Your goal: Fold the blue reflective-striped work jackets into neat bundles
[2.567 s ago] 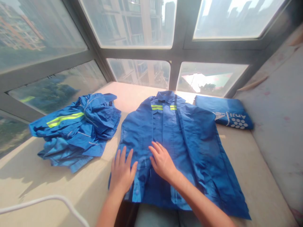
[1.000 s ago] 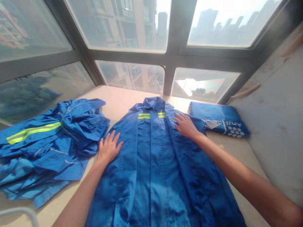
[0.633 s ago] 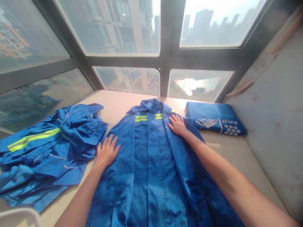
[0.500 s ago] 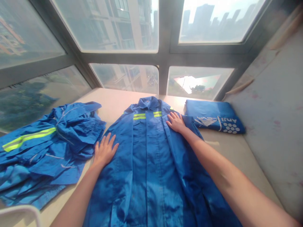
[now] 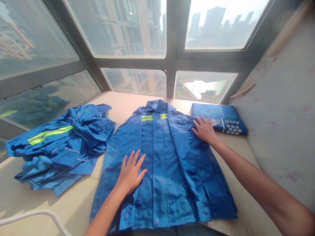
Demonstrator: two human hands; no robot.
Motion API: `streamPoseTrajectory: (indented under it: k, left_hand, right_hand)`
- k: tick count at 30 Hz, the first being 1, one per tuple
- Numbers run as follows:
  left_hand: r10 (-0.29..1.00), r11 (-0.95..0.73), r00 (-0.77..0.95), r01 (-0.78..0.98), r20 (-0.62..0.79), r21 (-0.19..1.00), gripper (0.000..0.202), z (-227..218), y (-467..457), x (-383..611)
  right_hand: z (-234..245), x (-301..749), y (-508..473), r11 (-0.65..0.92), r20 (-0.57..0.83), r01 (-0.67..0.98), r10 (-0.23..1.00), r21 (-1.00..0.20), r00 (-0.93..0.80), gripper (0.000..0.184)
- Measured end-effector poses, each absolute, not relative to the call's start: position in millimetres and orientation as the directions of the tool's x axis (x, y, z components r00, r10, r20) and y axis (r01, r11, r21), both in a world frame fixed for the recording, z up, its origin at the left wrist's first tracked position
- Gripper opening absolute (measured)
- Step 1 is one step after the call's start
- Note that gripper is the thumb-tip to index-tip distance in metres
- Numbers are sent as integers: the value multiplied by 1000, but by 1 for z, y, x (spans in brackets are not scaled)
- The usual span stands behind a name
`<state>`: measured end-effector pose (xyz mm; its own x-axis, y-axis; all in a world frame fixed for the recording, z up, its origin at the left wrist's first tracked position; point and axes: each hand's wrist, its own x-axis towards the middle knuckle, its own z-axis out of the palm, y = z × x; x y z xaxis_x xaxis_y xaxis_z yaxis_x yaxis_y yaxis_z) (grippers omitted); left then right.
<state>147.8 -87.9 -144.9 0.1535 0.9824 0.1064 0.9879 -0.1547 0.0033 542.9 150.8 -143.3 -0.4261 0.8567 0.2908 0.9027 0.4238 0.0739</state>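
Observation:
A blue work jacket (image 5: 159, 157) with yellow-green reflective strips lies spread face up, its collar toward the windows. Both its sleeves lie along the front. My left hand (image 5: 131, 172) rests on the jacket's left half as I see it, palm down, fingers apart. On the jacket's right edge, near the shoulder, is my right hand (image 5: 203, 128), flat with spread fingers. Its fingertips come close to a folded blue bundle (image 5: 214, 113) printed with white lettering and dots. Neither hand grips anything.
To the left lies a crumpled blue garment (image 5: 86, 131) with a reflective strip. A white curved tube (image 5: 36, 213) crosses the lower left corner. Windows with grey frames (image 5: 171, 65) rise behind the pale surface (image 5: 93, 190), and a patterned wall (image 5: 283, 131) stands at right.
My left hand has moved from the jacket's left edge inward and nearer to me. My right hand has slid outward to the right edge. The view now shows the jacket's hem.

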Motion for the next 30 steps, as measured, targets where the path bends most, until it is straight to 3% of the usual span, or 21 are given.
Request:
streamPoseTrajectory:
  k: [4, 8, 11, 16, 20, 25, 27, 30]
  left_hand:
    - [986, -144, 144, 990, 82, -5, 57, -149, -104, 165]
    - [976, -163, 149, 984, 160, 78, 53, -138, -121, 187]
    - [958, -255, 213, 939, 191, 231, 49, -129, -144, 229]
    - [897, -435, 413, 750, 161, 498, 50, -122, -166, 333]
    - [890, -410, 444, 670, 109, 619, 59, -126, -158, 405]
    - [898, -367, 440, 719, 22, 590, 74, -133, -152, 446]
    - [896, -378, 444, 732, 23, 567, 68, -136, -153, 449]
    - [887, -402, 462, 762, 8, 508, 36, -139, -152, 446]
  right_hand:
    - [-139, 549, 116, 411, 371, 912, 849, -14, -377, 54]
    - [-147, 563, 56, 310, 394, 913, 899, -265, -190, 55]
    - [-168, 584, 3, 173, 304, 863, 952, -474, -24, 57]
    - [-193, 609, -72, -102, 5, 631, 986, -769, 166, 64]
    - [-191, 618, -96, -213, -114, 523, 970, -826, 215, 69]
    - [-187, 625, -93, -239, -215, 478, 971, -845, 107, 52]
    - [-188, 626, -89, -221, -229, 462, 973, -859, 40, 47]
    - [-190, 625, -86, -207, -225, 445, 974, -871, 13, 43]
